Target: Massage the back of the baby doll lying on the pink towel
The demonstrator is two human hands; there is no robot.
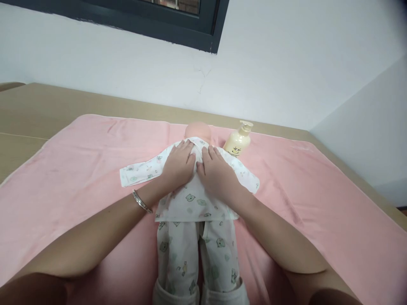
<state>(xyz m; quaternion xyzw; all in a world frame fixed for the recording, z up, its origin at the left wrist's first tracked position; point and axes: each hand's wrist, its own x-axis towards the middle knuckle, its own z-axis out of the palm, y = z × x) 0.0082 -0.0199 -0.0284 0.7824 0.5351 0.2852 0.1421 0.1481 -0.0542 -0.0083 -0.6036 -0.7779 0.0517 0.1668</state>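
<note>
A doll lies on a pink cloth, its bare head away from me. It wears a white printed top and matching trousers with turned-up cuffs. Both sleeves spread out to the sides. My left hand rests flat on the left side of the doll's upper body, fingers extended toward its shoulder. On the right side of the chest area lies my right hand, also flat with fingers extended. The two thumbs are close together near the middle. Neither hand grips anything.
A cream pump bottle stands on the cloth just right of the doll's head, near the right sleeve. The wooden table edge runs along a white wall, with a dark window frame above.
</note>
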